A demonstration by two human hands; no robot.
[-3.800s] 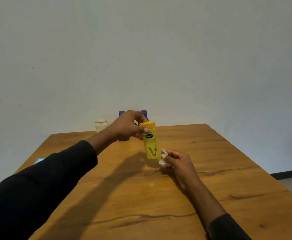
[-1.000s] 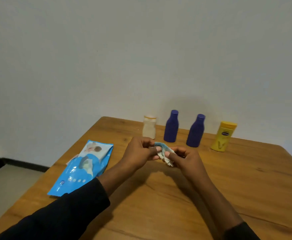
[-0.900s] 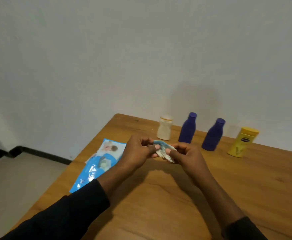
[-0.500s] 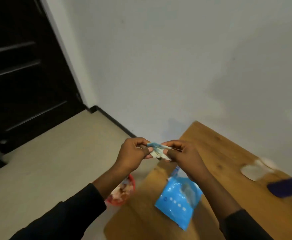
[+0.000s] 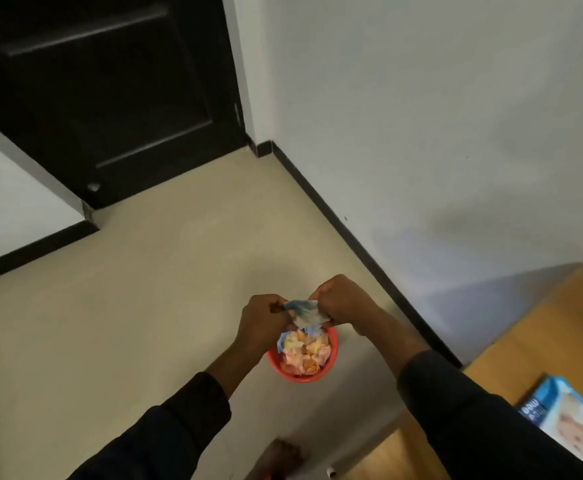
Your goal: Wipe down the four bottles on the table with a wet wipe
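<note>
A crumpled wet wipe [image 5: 304, 312], white with blue marks, is pinched between my left hand [image 5: 264, 320] and my right hand [image 5: 343, 301]. Both hands hold it over the floor, directly above a small red bin [image 5: 302, 358] filled with crumpled wipes. The four bottles are out of view. Only the wooden table's left corner [image 5: 546, 337] shows at the right, with the blue wet wipe pack [image 5: 570, 420] lying on it.
A beige floor spreads under my hands. A white wall with a black skirting runs diagonally behind the bin. A dark door [image 5: 103, 91] stands at the top left. A blurred brownish shape [image 5: 279, 459] shows at the bottom edge.
My view has swung left, off the table and down to the floor. Both hands carried the wipe away from the table to above the red bin. The bottles have left the view.
</note>
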